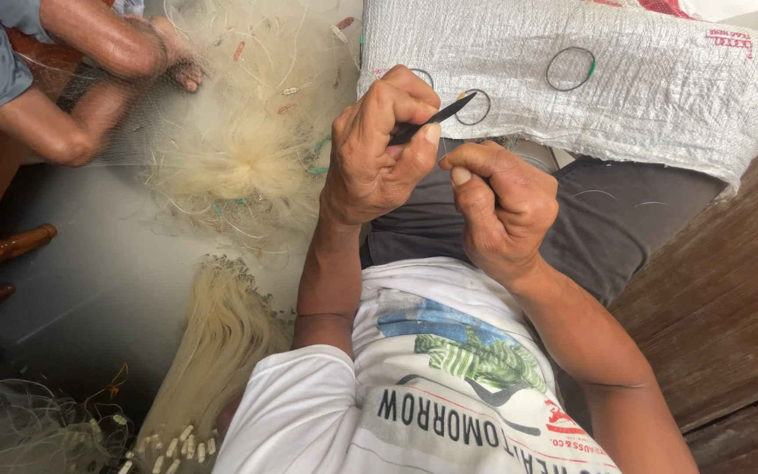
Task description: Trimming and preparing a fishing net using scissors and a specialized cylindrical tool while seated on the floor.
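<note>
— Where can your hands pass?

— Between your left hand (379,149) and right hand (497,206) you have only a narrow gap. The woven sack (660,88) blocks you just ahead.

— And leftward?

— The tangled net (239,140) and another person's arms (89,79) crowd you there. The wooden floor (730,298) at your right lies open.

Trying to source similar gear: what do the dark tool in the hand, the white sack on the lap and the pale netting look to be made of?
The dark tool, pinched in the left hand, looks like smooth black plastic, thin and slightly glossy; metal is possible. The white sack shows a coarse woven weave, likely plastic strips. The netting looks like fine translucent synthetic line, shiny and wispy.
</note>
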